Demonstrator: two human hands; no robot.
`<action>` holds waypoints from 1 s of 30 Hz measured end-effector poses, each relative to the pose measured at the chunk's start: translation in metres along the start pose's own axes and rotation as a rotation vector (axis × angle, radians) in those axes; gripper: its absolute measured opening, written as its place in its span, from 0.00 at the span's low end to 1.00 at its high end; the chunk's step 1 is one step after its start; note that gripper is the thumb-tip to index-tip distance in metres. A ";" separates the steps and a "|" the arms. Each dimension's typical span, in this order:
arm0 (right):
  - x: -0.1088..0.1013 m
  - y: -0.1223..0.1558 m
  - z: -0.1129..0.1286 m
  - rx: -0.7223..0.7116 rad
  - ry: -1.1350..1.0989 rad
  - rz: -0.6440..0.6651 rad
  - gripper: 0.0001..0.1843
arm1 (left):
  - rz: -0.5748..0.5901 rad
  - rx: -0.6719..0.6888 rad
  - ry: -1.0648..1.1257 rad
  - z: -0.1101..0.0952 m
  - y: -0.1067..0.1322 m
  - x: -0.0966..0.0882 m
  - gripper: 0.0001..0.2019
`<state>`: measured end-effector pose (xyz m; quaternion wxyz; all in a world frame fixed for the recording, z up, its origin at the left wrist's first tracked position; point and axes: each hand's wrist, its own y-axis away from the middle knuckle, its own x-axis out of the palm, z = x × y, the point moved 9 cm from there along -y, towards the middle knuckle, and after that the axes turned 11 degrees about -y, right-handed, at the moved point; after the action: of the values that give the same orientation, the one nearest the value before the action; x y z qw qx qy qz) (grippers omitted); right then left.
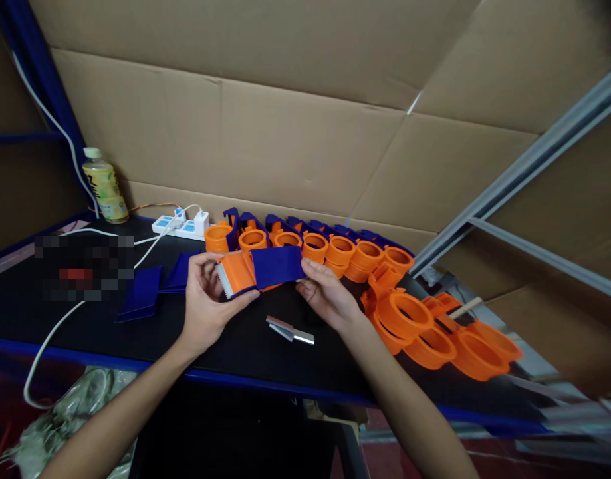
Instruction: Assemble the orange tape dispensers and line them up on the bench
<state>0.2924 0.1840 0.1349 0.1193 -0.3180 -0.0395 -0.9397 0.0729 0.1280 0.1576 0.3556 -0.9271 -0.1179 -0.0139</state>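
My left hand (207, 298) grips the orange end of a tape dispenser (258, 269), next to its toothed metal blade. My right hand (325, 296) pinches the blue part of the same dispenser from the right. The piece is held just above the black tabletop (245, 352). Below it on the table lies a small stack of metal blades (290, 329). Behind my hands stands a row of assembled orange-and-blue dispensers (315, 243).
A pile of loose orange dispenser bodies (435, 332) lies at the right. Blue covers (143, 293) lie at the left. A white power strip (181, 225) with cables and a drink bottle (104, 186) stand at the back left. Cardboard walls (285, 133) surround the bench.
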 end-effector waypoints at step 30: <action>0.001 -0.001 -0.031 0.116 -0.001 0.050 0.13 | -0.029 0.374 -0.199 -0.026 0.011 0.002 0.39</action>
<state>0.2730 0.1804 0.1112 0.1611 -0.3118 -0.0858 -0.9325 0.0786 0.1029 0.1702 0.5080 -0.8399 -0.1661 0.0949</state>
